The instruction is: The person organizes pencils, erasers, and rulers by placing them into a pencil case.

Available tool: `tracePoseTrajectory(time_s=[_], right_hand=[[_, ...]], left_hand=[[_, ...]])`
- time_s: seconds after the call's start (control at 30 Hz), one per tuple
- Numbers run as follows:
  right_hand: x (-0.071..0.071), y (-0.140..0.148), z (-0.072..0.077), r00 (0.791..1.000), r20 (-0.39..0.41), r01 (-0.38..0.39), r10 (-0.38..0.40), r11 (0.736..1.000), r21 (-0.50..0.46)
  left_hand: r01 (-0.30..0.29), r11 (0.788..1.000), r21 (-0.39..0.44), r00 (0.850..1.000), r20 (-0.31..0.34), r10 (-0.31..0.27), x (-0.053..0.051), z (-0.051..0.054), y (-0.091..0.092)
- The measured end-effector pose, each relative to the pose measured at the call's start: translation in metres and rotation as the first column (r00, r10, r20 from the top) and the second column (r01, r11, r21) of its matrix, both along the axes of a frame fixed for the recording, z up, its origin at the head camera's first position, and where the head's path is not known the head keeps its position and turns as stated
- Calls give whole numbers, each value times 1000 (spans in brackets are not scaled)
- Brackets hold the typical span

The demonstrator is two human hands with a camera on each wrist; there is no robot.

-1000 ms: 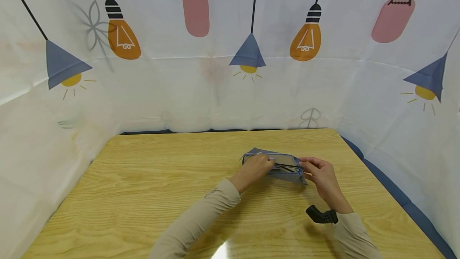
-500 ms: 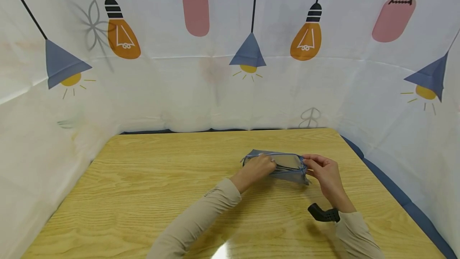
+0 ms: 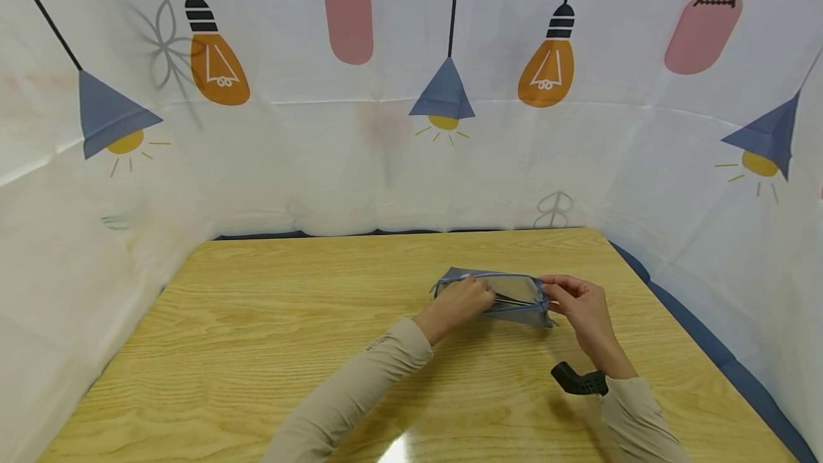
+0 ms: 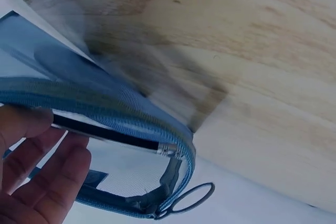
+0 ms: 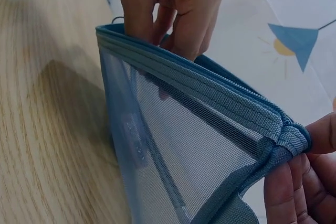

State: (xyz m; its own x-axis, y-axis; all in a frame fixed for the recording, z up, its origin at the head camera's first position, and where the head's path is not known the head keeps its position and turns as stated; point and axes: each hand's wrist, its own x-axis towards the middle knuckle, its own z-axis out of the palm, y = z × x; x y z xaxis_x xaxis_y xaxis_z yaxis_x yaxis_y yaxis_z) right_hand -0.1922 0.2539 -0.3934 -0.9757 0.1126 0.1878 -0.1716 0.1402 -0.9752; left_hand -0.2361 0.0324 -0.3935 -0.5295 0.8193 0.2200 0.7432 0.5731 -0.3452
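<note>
A blue mesh zip pouch [image 3: 521, 317] stands unzipped on the table, its mouth facing up. My left hand [image 3: 455, 304] reaches into the mouth. In the left wrist view, its thumb and fingers pinch a black pencil [image 4: 118, 137] with a silver band near its end, lying inside the pouch. At the other end, my right hand [image 3: 581, 309] pinches the pouch's corner between thumb and fingers, as the right wrist view also shows. Through the mesh, a shiny clear item [image 5: 135, 137] and dark sticks are visible, too blurred to name.
The wooden table [image 3: 289, 320] extends around the pouch. A white cloth [image 3: 289, 163] printed with lamps and bulbs hangs behind and at both sides. A black wrist device [image 3: 579, 381] sits at the right cuff. A zipper-pull loop [image 4: 194, 198] sticks out from the pouch.
My right hand has shifted slightly right with the pouch's corner, stretching the mouth wider. The dark pencil ends have sunk lower in the pouch. My left hand has stayed nearly in place.
</note>
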Motion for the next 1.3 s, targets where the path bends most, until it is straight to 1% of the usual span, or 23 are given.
tracePoseTrajectory(time_s=[0.13, 0.3, 0.37, 0.5, 0.63, 0.77, 0.9, 1.0, 1.1, 1.23, 1.3], right_hand=[[0, 0, 1, 1000, -1, 5, -5, 1000, 28], [0, -1, 1, 1000, 1, 9, -9, 1000, 28], [0, -1, 1, 1000, 1, 9, -9, 1000, 25], [0, -2, 0, 1000, 0, 1, -1, 1000, 14], [0, -2, -1, 1000, 0, -7, 7, 1000, 2], [0, -2, -2, 1000, 0, -15, 15, 1000, -7], [0, -3, -3, 1000, 7, -22, 22, 1000, -16], [0, -4, -3, 1000, 18, -23, 23, 999, -26], [-1, -5, -4, 999, 27, -19, 20, 1000, -25], [-1, -6, -4, 999, 33, -13, 13, 1000, -21], [-1, -6, -4, 999, 32, -12, 13, 1000, -19]], left_hand=[[5, 1000, -1, 1000, 21, -5, 0, 2, 0], [8, 1000, -15, 1000, 31, -7, -1, 3, 1], [15, 999, -31, 1000, 14, -15, -1, 1, 1], [25, 998, -66, 999, -43, -28, -1, -2, 1], [26, 997, -78, 995, -94, -33, 0, -3, 1], [39, 997, -68, 993, -106, -47, -1, -4, 1], [48, 997, -53, 995, -84, -52, -3, -6, 1], [42, 998, -42, 997, -69, -45, -5, -7, 2], [35, 999, -13, 997, -61, -36, -6, -8, 3], [33, 999, 31, 997, -71, -30, -7, -9, 4], [31, 999, 40, 996, -88, -27, -8, -9, 4]])
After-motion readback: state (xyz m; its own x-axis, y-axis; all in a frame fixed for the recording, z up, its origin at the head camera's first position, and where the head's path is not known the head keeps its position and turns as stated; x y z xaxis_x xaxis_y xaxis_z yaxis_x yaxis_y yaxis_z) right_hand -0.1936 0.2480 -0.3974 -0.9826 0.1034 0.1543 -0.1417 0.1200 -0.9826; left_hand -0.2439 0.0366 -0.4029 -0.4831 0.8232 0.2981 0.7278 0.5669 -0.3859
